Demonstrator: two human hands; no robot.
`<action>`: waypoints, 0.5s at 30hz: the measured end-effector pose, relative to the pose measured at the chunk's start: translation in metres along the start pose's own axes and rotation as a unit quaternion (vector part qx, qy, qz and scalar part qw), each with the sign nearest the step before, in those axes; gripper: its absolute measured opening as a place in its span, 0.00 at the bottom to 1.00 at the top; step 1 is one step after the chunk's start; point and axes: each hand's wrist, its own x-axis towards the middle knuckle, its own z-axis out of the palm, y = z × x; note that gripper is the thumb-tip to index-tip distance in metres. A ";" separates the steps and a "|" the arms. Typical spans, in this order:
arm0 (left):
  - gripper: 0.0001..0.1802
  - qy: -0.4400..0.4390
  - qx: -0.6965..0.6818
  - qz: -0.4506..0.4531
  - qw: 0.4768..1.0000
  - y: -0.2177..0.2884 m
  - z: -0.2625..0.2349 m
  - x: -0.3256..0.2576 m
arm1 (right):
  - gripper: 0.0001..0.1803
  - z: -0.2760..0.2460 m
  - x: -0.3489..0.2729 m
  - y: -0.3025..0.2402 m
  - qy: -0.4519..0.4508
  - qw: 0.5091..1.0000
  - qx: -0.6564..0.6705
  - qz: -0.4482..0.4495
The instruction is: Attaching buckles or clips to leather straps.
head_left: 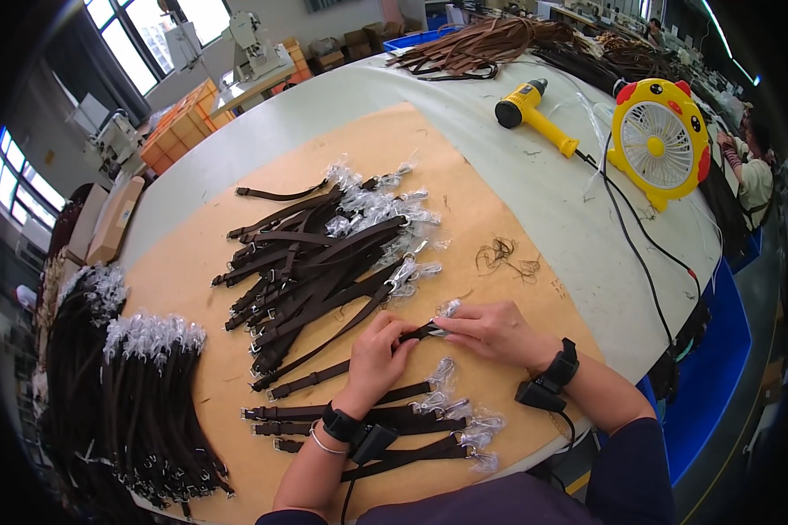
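Strap (346,367), dark brown, lies across the tan board (464,184) on the surface (552,197), its upper end pinched between both hands. Left hand (375,354) is clenched on the strap just below the end. Right hand (495,331) grasps the plastic-wrapped clip (447,309) at the strap's tip, fingertips meeting those of the left. Both wrists carry black bands with small black units attached. Above the grip sits a loose heap of straps (320,262) with wrapped ends. Below the grip, under the left forearm, four finished straps (385,433) lie roughly parallel. Far left of the grip, bundled straps (140,402) hang over the surface edge. Well beyond the grip stand a yellow heat gun (534,109) and a yellow fan (659,142).
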 end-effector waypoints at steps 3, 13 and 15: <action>0.11 0.006 0.002 0.009 1.000 0.001 0.000 0.000 | 0.16 0.000 -0.001 -0.001 0.001 1.000 0.005 -0.009; 0.11 -0.004 0.001 -0.002 1.000 0.002 -0.001 -0.001 | 0.13 0.005 -0.001 -0.003 0.028 1.000 -0.002 -0.003; 0.11 -0.002 0.003 0.001 1.000 0.001 -0.001 -0.001 | 0.13 0.005 -0.001 -0.004 0.030 0.999 -0.013 -0.009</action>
